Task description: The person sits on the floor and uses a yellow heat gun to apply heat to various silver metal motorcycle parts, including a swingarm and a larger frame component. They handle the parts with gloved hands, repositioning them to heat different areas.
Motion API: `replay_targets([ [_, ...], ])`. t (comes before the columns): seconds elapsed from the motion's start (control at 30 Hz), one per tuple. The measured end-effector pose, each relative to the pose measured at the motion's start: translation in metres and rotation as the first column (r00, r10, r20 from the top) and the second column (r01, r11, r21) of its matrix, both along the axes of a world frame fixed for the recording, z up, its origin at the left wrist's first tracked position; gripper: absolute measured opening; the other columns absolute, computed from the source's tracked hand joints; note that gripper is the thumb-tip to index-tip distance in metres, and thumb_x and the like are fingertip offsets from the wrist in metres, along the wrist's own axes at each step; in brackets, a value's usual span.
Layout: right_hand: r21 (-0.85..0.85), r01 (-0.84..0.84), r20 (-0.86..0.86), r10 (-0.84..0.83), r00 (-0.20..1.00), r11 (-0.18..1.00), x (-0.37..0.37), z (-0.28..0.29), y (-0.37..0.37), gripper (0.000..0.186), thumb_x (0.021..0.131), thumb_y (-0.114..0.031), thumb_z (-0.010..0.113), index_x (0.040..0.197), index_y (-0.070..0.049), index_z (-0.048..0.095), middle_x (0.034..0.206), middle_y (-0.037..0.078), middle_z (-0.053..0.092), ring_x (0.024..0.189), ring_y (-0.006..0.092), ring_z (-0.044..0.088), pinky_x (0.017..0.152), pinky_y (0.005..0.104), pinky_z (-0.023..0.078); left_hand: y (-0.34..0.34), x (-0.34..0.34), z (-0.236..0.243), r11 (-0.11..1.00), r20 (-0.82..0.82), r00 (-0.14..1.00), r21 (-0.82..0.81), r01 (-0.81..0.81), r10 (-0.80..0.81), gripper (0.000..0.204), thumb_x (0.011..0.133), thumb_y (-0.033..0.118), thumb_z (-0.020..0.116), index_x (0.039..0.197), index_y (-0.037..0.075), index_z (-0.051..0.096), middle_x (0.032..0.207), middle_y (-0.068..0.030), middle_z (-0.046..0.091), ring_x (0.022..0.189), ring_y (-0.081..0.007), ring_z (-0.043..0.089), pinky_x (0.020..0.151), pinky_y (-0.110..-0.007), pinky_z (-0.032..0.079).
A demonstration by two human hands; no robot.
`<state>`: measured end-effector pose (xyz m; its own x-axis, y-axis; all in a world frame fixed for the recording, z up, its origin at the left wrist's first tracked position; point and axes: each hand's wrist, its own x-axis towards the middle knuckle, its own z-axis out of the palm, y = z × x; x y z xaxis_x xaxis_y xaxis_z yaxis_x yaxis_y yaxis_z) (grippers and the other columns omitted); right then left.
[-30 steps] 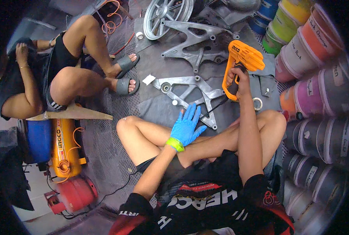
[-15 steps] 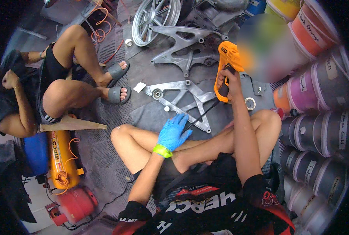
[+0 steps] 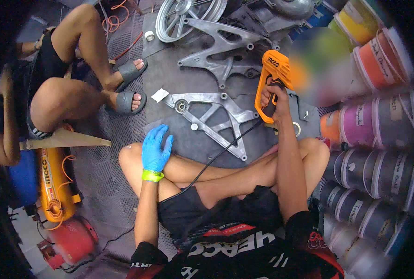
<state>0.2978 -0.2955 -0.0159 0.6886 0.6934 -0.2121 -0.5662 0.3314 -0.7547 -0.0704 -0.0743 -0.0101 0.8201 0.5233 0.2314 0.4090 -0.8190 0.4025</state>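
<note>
My right hand (image 3: 276,100), bare, is wrapped round the handle of an orange and black heat gun (image 3: 277,66), right of centre. A black cord (image 3: 216,157) runs from its lower end across my crossed legs. My left hand (image 3: 156,151), in a blue glove with a yellow-green band at the wrist, hovers near my left knee with its fingers apart and nothing in them. Between the hands and farther off, a bare metal swingarm (image 3: 238,108) lies on the grey mat. It has a bearing at its left end and a small white plug (image 3: 194,126) on its lower bar.
Another metal frame (image 3: 216,32) and a spoked wheel rim (image 3: 184,21) lie beyond. Labelled buckets (image 3: 358,120) stack along the right. At the left another person sits with sandalled feet (image 3: 128,102) near the mat, beside a wooden plank (image 3: 72,138), yellow tank (image 3: 53,186) and red cylinder (image 3: 74,239).
My left hand has moved left, away from the cord and the swingarm. The cord now lies slack over my legs. My right hand keeps hold of the heat gun.
</note>
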Motion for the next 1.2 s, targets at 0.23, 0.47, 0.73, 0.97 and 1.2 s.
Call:
replay_targets([
  [0.23,0.072,-0.047,-0.007,0.048,0.999,0.996,0.006,-0.009,0.0,0.022,0.089,-0.013,0.06,0.11,-0.011,0.052,0.071,0.003,0.049,0.053,0.0152,0.051,0.049,0.03,0.044,0.004,0.003,-0.004,1.0,0.007,1.0,-0.015,-0.008,0.008,0.033,0.09,0.023,0.071,0.117,0.004,0.07,0.125,-0.0155,0.067,0.117,-0.036,0.061,0.102,-0.045,0.048],
  [0.47,-0.026,-0.009,0.057,0.011,0.998,1.0,0.004,-0.007,0.004,0.021,0.091,-0.014,0.059,0.11,-0.012,0.051,0.072,0.003,0.049,0.055,0.015,0.051,0.05,0.0301,0.044,0.004,0.005,-0.005,1.0,0.002,1.0,-0.004,-0.029,0.029,0.032,0.089,0.023,0.072,0.115,0.005,0.07,0.125,-0.0151,0.067,0.116,-0.0353,0.061,0.102,-0.045,0.047],
  [0.73,-0.12,0.116,0.112,-0.103,0.988,0.986,0.0,0.001,0.003,0.021,0.091,-0.012,0.06,0.11,-0.012,0.052,0.071,0.003,0.051,0.053,0.0146,0.051,0.049,0.0303,0.044,0.004,0.008,-0.004,0.999,-0.024,0.999,-0.001,-0.044,0.044,0.031,0.09,0.021,0.071,0.116,0.005,0.07,0.125,-0.0158,0.067,0.116,-0.0376,0.061,0.103,-0.045,0.047],
  [0.97,-0.055,0.016,0.058,-0.013,0.998,0.998,0.003,0.003,0.004,0.021,0.087,-0.013,0.066,0.104,-0.011,0.056,0.069,0.005,0.057,0.051,0.016,0.055,0.047,0.0313,0.047,0.003,0.007,0.0,0.999,-0.026,0.999,0.0,-0.046,0.046,0.03,0.09,0.021,0.071,0.116,0.005,0.07,0.125,-0.016,0.067,0.116,-0.0371,0.061,0.103,-0.044,0.047],
  [1.2,-0.282,0.056,0.173,-0.007,0.985,0.958,-0.001,0.007,-0.004,0.019,0.088,-0.012,0.062,0.106,-0.009,0.054,0.07,0.004,0.053,0.051,0.0145,0.053,0.047,0.0297,0.044,0.004,0.008,-0.002,0.999,-0.023,0.998,0.009,-0.052,0.053,0.033,0.09,0.024,0.071,0.116,0.004,0.07,0.124,-0.0162,0.067,0.116,-0.036,0.061,0.102,-0.045,0.048],
])
